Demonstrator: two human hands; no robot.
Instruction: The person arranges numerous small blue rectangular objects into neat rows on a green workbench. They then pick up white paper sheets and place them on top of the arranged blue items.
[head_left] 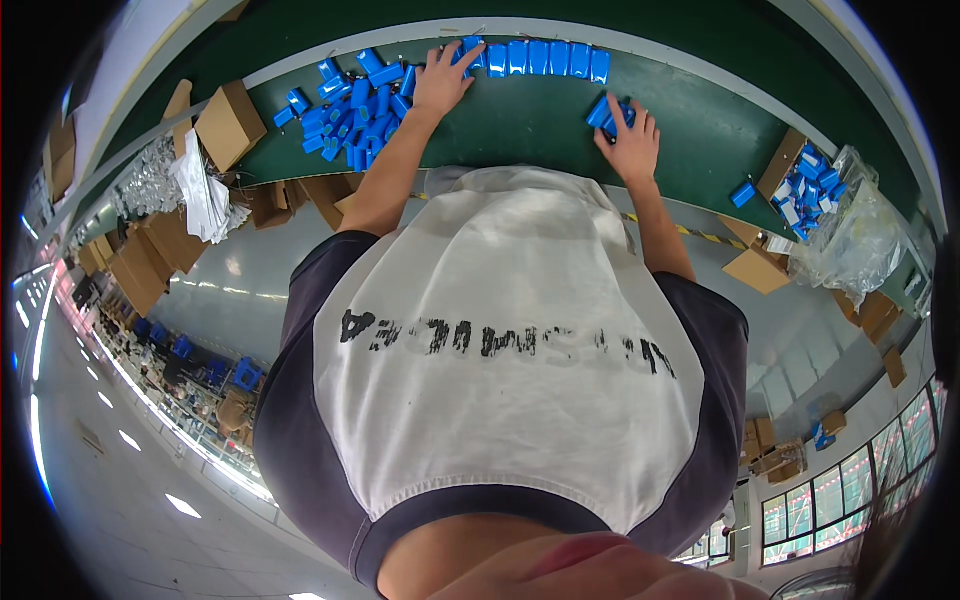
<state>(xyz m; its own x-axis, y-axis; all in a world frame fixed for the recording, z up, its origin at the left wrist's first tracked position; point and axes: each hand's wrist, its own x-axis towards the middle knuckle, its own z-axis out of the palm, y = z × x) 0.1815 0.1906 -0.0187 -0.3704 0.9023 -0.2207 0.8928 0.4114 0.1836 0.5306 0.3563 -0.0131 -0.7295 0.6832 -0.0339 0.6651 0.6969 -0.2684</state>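
Blue battery packs, wrapped in shiny film, lie on the green worktop (520,125). Several stand side by side in a row of packs (540,58) along the far ledge. At the row's left end, my left hand (440,88) reaches over the packs, its fingers spread and touching them. To the left of that hand spreads a loose pile of packs (350,120). Further right, my right hand (633,150) rests with parted fingers over a few separate packs (600,112). The fingers partly cover these, and I cannot see any firm hold.
A cardboard box (786,165) of blue packs sits at the right, with a loose pack (742,194) beside it and clear plastic bags (855,235) around it. At left are an open carton (229,125) and white sheets (205,190). A pale ledge (660,62) borders the worktop's far side.
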